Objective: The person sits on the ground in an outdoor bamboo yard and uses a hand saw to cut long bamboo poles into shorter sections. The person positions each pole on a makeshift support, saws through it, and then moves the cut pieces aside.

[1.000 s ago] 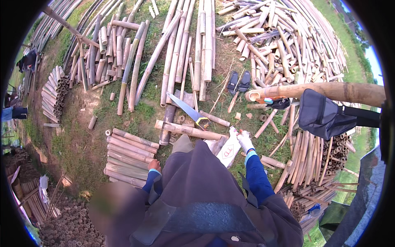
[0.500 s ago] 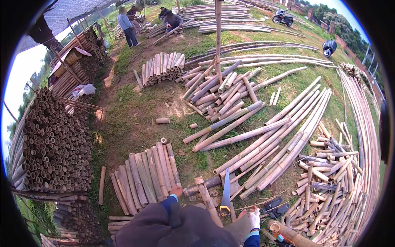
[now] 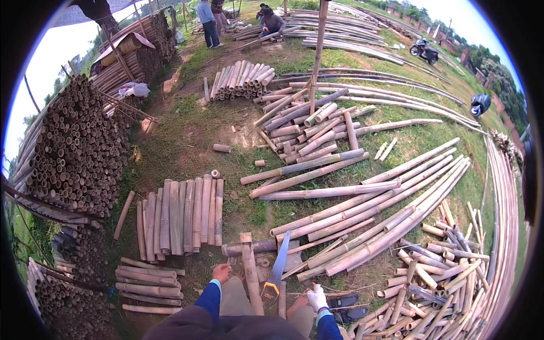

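My bare left hand (image 3: pixel 222 273) hovers beside my left knee, fingers loosely apart and nothing visible in them. Over by my right knee, my right hand (image 3: pixel 318 298) wears a white glove; its fingers look loosely bent, with no held thing showing. Between my legs a hand saw (image 3: pixel 278 262) with a yellow-and-black handle stands tilted, blade upward, apart from both hands. Just left of it, a bamboo pole (image 3: pixel 249 269) runs from between my legs across a thicker dark bamboo piece (image 3: pixel 231 250). Ahead of my left hand lies a row of cut bamboo lengths (image 3: pixel 181 215).
More cut lengths (image 3: pixel 150 286) lie at my left. Long bamboo poles (image 3: pixel 374 209) stretch out at the right, beyond a heap of short pieces (image 3: pixel 447 266). Dark sandals (image 3: pixel 347 309) sit near my right hand. Stacked bamboo (image 3: pixel 79 147) rises at far left. Several people work far ahead.
My left hand has come away from the near end of the bamboo row, back toward my knee. My right hand has drawn closer to my right knee. The view has shifted.
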Demonstrator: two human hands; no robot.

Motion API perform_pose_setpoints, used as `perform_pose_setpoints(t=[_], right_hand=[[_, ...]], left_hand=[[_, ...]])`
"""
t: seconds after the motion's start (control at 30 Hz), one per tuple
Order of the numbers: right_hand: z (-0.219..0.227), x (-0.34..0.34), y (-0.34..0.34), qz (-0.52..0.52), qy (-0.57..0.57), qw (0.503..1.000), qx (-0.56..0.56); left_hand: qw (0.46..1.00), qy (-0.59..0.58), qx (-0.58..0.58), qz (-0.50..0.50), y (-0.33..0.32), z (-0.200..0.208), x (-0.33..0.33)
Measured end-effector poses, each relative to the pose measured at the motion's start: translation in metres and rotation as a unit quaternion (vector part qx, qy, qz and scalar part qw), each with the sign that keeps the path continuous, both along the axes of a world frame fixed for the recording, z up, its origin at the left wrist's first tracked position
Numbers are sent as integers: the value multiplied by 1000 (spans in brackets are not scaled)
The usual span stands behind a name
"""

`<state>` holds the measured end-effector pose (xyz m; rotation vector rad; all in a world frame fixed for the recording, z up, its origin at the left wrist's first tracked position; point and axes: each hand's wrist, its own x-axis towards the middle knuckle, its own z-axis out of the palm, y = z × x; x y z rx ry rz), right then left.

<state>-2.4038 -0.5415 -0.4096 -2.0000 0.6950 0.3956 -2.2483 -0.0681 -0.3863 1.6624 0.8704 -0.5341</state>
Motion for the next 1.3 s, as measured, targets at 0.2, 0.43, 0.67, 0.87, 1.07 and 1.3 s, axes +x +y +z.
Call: perform_pose_setpoints(t=[0.2,0.43,0.67,0.87,1.07,1.3], right_hand=[[-54,18,5,109,-7,991,-76],[-237,93,44,292,-120,941,-123],[-316,153,53,368,-252,883,-148],[-360,181,55,303,-355,873,-142],[-373,142,44,275,-317,869,-263],[-333,65,50,426,-295,771,-371]], left_hand=[[989,4,-26,-147,-49,-108,-13],[955,-16,134,-263,-87,-366,-22],[949,-109,149,-255,-141,-445,-48],[933,-167,63,-313,-166,-463,-44],[920,-233,27,-313,-165,-496,-60],[903,-295,-33,-311,-162,-459,-57]])
